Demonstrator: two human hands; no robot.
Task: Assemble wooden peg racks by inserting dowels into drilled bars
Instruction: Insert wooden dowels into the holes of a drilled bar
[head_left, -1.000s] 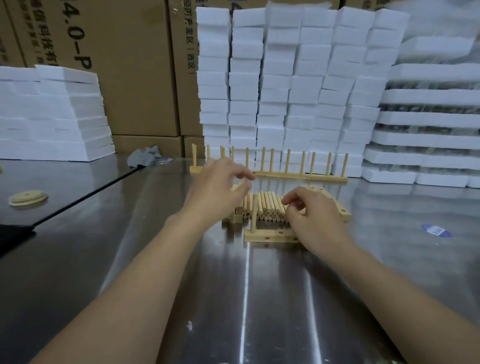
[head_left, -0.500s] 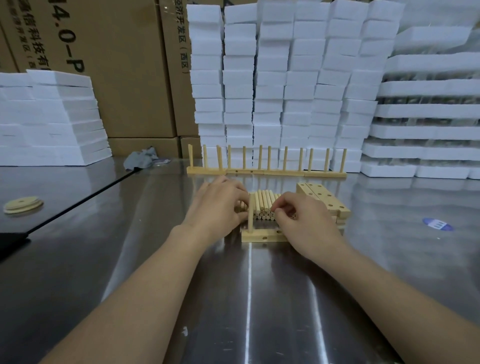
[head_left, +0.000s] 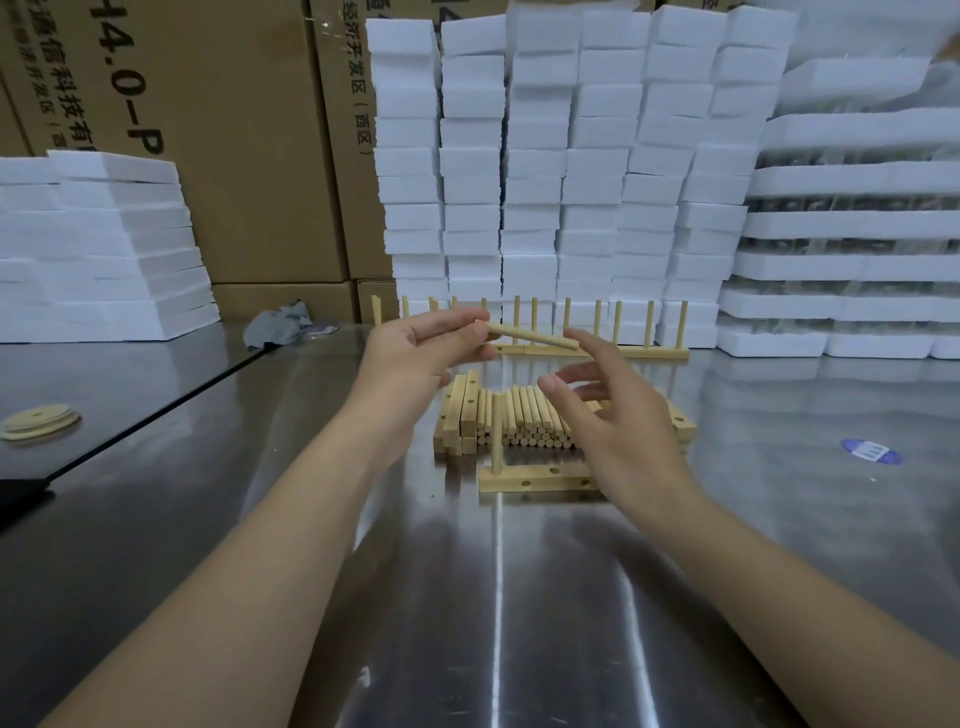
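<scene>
My left hand (head_left: 426, 353) is raised above the table and pinches one end of a wooden dowel (head_left: 535, 338) that lies roughly level, pointing right. My right hand (head_left: 618, 421) hovers just right of it with fingers spread and relaxed, holding nothing. Below them a drilled bar (head_left: 540, 478) lies on the steel table with one dowel (head_left: 497, 436) standing upright in its left hole. Behind it sits a pile of loose dowels (head_left: 524, 421), with stacked drilled bars (head_left: 460, 415) on its left and more bars (head_left: 680, 423) on its right.
Finished peg racks (head_left: 649, 351) stand in a row at the back of the table. White foam blocks (head_left: 545, 156) and cardboard boxes (head_left: 234, 156) rise behind. A grey rag (head_left: 278, 327), round wooden discs (head_left: 39, 422) and a blue sticker (head_left: 870, 451) lie around.
Both hands have lifted away from the dowel pile. My left hand now holds one dowel up in the air, and my right hand has opened beside it.
</scene>
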